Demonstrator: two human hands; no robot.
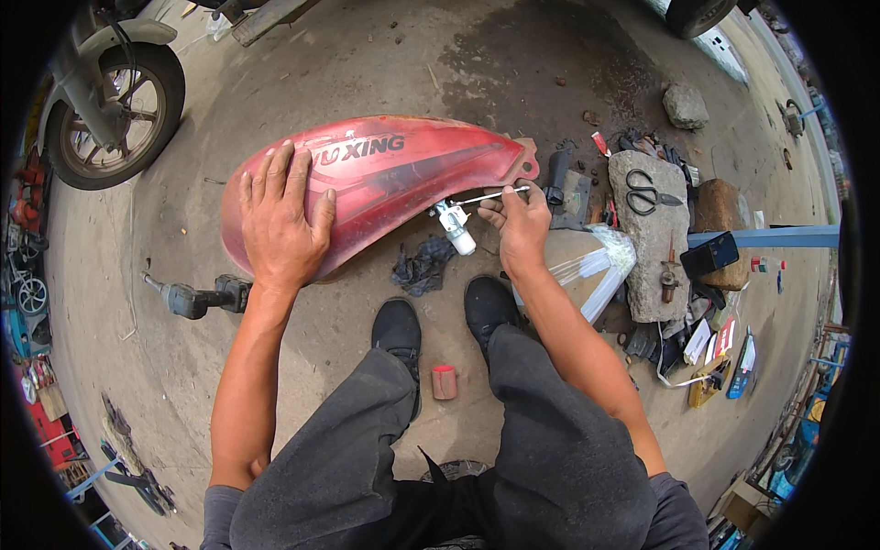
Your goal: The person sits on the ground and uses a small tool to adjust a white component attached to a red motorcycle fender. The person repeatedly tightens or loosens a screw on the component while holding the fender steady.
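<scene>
A red motorcycle fuel tank [394,170] lies on the ground in front of me, its narrow end to the right. My left hand [286,215] presses flat on its wide left end, fingers spread. Under the tank's near edge sits a fuel tap [455,226] with a white bowl. My right hand [518,222] grips a thin silver wrench [486,196] by its right end. The wrench's other end reaches the top of the fuel tap; its exact seating is too small to make out.
A cordless power tool [197,298] lies left of the tank. Near my shoes are a dark rag [423,266] and a red cylinder [444,382]. On the right, a stone slab [649,266] bears scissors [653,194], beside a phone [710,255] and scattered parts. A motorcycle wheel [115,117] stands far left.
</scene>
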